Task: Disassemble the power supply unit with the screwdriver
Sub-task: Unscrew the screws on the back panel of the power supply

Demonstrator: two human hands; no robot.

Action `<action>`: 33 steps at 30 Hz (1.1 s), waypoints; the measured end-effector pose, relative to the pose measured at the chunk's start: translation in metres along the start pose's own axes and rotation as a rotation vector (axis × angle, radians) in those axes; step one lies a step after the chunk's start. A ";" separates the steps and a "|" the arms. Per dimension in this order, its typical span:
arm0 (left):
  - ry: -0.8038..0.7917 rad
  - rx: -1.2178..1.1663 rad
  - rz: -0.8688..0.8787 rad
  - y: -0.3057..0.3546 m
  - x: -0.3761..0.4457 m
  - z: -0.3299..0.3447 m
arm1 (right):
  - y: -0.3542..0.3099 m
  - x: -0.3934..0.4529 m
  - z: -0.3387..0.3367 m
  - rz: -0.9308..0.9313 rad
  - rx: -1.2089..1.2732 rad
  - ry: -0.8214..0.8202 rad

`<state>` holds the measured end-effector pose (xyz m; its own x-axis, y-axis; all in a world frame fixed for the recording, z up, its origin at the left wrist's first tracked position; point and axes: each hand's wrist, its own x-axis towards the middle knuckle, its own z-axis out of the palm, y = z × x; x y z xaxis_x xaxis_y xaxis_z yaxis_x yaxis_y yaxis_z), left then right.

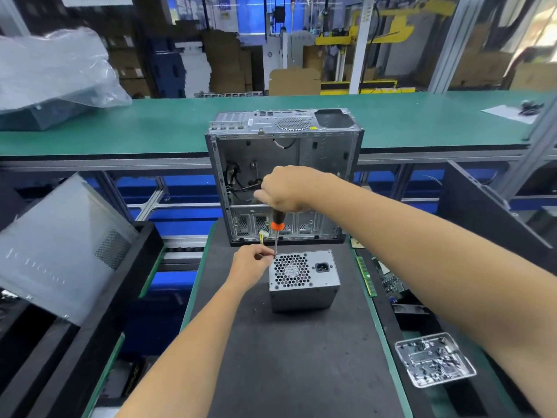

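The power supply unit (303,280) is a boxy grey sheet-metal brick sitting on the dark matte mat of the bench (301,372), fan side up, so you get the honeycomb grille with the round fan behind it and the black power socket off to the right. Right hand (286,188) is wrapped around the top of the screwdriver (276,229) (black handle, orange collar, thin steel shaft), which stands close to upright with the tip down at the unit's top-left corner. Left hand (251,263) has its fingertips pinched together around the lower shaft right at that corner; the tip itself is hidden by the fingers, so I can't tell if it sits in a screw.

Just behind the unit stands an open desktop PC case (284,173), bare metal, perforated panels, a few loose cables hanging inside, and the right hand blocks part of its middle. A white connector with yellow wires (262,236) pokes out near the case bottom. To the left, a grey side panel (60,251) leans tilted on a black frame. To the right there's a clear plastic tray of dark screws (435,359) and some green circuit boards (379,282). Far back left on the green bench, a crinkly plastic bag (57,67).
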<state>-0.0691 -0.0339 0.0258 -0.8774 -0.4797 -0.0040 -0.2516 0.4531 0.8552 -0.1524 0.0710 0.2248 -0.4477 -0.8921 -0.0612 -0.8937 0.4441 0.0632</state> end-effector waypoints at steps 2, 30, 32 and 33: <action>0.001 0.007 0.000 0.000 0.000 -0.001 | 0.001 0.002 0.001 -0.004 -0.047 -0.015; 0.042 -0.018 0.082 -0.002 0.005 0.006 | 0.011 0.001 -0.005 -0.166 0.284 -0.122; 0.042 -0.010 0.099 -0.002 0.005 0.006 | 0.011 -0.002 -0.006 -0.182 0.362 -0.156; 0.041 -0.003 0.105 -0.002 0.005 0.006 | 0.009 -0.002 -0.004 -0.169 0.331 -0.127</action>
<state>-0.0750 -0.0325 0.0212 -0.8815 -0.4600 0.1065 -0.1582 0.5002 0.8513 -0.1600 0.0763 0.2296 -0.2749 -0.9469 -0.1670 -0.9070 0.3130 -0.2816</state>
